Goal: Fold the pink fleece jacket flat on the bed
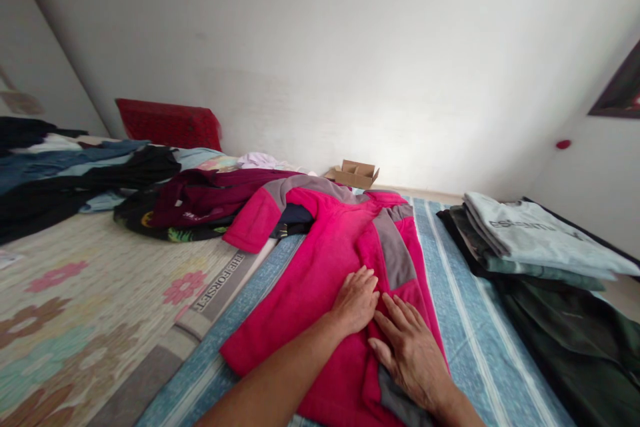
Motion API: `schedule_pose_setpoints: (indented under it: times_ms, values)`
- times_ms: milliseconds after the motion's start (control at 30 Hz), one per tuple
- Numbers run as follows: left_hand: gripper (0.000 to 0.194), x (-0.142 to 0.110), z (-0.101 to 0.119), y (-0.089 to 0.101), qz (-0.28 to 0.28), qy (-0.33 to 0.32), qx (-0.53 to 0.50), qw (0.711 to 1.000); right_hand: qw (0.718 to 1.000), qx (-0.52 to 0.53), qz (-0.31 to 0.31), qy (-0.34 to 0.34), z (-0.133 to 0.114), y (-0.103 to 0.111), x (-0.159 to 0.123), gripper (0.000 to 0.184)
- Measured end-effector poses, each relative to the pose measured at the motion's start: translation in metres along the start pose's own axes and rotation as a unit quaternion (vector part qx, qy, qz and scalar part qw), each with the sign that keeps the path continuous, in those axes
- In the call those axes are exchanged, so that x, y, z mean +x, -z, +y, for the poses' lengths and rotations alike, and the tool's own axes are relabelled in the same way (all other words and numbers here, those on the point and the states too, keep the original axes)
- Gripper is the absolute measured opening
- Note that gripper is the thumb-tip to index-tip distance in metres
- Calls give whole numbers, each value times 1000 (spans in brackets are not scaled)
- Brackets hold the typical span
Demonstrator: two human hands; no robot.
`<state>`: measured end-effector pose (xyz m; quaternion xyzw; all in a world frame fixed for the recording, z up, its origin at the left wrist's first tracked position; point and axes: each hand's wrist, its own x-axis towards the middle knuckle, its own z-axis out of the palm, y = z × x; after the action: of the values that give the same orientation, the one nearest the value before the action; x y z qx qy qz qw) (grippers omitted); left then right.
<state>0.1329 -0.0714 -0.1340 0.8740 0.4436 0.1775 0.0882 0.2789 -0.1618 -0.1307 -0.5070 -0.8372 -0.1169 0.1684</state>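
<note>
A magenta fleece jacket with grey shoulder and sleeve panels lies spread out on a blue striped sheet, with one sleeve reaching up and to the left. My left hand rests flat on its middle, fingers pointing right. Just below and to the right, my right hand lies on the fleece with its fingers spread, close to my left fingertips. Neither hand grips anything. The lower end of the jacket runs out of view under my right wrist.
Folded pale grey-green T-shirts sit stacked on dark green garments at right. A maroon garment and dark clothes lie beyond a floral mat. A cardboard box and red cushion stand by the wall.
</note>
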Motion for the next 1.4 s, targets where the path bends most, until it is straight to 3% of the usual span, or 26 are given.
schedule_pose_setpoints:
  times_ms: [633,933,1400]
  values:
    - [35,-2,3,7,-11,1,-1,1000,996,-19,86,27,3,-7,-2,42]
    - [33,-4,1,2,1,-3,-17,1000,982,-73,147,94,12,-21,0,46]
    - [33,-4,1,4,-10,-2,-40,999,980,-36,181,77,14,-29,-3,43]
